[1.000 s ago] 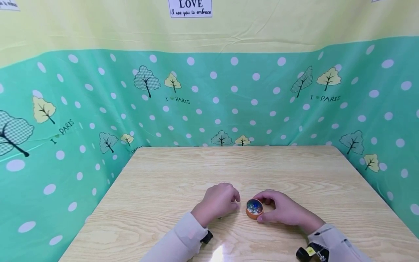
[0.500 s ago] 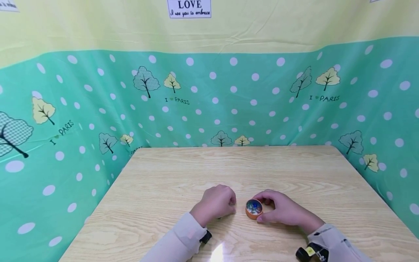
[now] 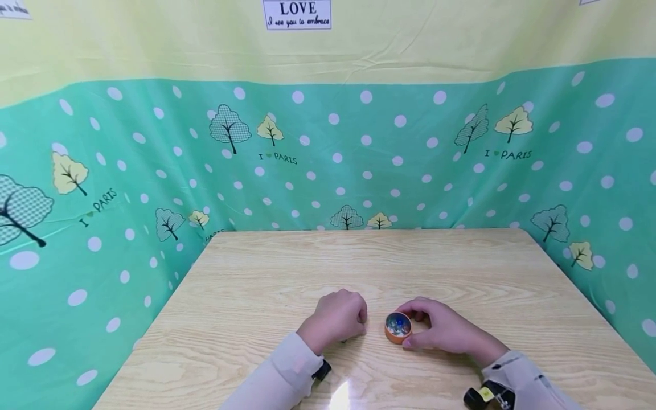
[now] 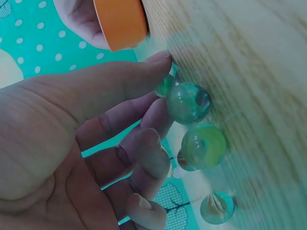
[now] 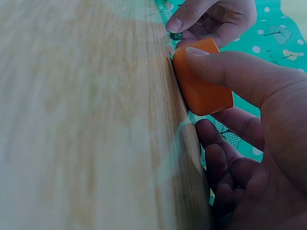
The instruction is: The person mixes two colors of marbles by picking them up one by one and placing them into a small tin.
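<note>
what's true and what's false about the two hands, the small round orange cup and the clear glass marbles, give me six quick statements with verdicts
1. The right hand grips the small round orange cup. True.
2. The cup is empty. False: shiny glass marbles lie in it.
3. The left hand touches the cup. False: a gap separates them.
4. The left hand pinches a clear green marble. True.
5. The cup lies on its side. False: it stands upright on the pale wooden table.
6. Loose marbles lie by the left hand. True.

Orange cup (image 4: 122, 24), green marble (image 4: 164, 87), green cloth (image 3: 287, 196) (pale-dotted, tree-printed).
</note>
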`<state>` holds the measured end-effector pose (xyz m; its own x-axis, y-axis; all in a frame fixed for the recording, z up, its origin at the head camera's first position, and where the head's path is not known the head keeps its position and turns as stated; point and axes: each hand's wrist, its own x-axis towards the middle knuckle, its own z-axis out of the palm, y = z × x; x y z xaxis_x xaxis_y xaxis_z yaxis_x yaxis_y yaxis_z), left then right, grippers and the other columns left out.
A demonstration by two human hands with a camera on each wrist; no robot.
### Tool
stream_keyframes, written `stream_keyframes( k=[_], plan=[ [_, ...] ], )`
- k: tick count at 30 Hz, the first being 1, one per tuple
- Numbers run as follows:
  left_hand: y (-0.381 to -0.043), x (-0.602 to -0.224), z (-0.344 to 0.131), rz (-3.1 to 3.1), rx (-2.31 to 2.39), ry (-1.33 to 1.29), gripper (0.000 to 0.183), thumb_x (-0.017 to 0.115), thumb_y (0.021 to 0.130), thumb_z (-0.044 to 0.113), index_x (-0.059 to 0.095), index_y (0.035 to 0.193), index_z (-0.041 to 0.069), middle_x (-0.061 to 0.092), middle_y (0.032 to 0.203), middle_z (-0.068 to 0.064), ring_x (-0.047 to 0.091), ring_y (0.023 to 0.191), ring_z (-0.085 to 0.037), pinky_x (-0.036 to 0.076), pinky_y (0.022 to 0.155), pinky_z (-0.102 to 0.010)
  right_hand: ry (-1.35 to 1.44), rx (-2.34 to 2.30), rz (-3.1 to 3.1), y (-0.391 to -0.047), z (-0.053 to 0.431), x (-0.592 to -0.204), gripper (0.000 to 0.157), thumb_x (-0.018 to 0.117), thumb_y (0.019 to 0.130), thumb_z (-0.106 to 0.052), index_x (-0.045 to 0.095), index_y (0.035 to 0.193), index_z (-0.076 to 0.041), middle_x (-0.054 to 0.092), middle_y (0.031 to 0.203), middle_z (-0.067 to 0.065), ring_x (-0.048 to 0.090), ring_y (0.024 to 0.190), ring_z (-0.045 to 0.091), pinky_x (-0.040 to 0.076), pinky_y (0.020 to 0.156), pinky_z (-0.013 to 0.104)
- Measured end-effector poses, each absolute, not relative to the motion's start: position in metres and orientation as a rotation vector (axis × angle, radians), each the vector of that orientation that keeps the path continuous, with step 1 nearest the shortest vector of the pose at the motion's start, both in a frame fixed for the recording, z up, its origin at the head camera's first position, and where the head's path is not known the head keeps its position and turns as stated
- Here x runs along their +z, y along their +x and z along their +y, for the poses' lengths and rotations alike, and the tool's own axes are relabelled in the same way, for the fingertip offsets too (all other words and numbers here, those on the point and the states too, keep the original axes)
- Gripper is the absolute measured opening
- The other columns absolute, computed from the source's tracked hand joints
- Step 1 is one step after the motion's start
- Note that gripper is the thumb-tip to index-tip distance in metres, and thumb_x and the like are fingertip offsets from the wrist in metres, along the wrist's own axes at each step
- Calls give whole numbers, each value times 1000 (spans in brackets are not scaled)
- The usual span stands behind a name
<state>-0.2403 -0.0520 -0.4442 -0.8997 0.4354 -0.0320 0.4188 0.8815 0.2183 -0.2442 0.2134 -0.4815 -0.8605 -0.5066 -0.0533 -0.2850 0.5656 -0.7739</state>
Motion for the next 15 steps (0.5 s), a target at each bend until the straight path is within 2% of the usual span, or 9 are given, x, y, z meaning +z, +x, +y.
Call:
stream_keyframes(
  k=[15],
  plan=[
    [-240, -443, -57, 3018, 214, 670, 34, 90, 76, 36, 62, 60, 28, 55, 62, 17, 51, 58, -4, 41, 53, -29, -648, -1160, 2545, -244, 213, -482, 55, 91, 77, -43, 68, 124, -29, 66, 118, -8, 54, 108, 19, 46, 92, 28]
  ],
)
